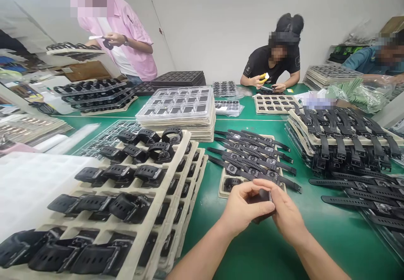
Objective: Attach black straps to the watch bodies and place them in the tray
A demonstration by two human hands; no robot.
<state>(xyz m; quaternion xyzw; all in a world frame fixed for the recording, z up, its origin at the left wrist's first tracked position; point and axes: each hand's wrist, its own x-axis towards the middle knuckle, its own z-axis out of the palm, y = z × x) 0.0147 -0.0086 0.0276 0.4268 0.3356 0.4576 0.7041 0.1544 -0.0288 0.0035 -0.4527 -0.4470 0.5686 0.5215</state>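
Both my left hand [244, 206] and my right hand [284, 208] are closed around a black smartwatch [264, 195], mostly hidden by my fingers. Just beyond them lies a beige tray [224, 188] with several black watches [252, 158], their straps spread flat and case backs up. One watch with a looped strap [232, 183] sits in the tray's near left pocket, close to my left hand. To my left rises a stack of beige trays [186, 143] holding watches with buckled, looped straps [118, 172].
Clear plastic trays [176, 103] stand stacked behind. More flat-strapped watches [375, 191] and loaded trays [315, 134] cover the right side. White foam [41, 179] lies at left. Across the green table [249, 124] a person in black [273, 65] works; one in pink [126, 31] stands.
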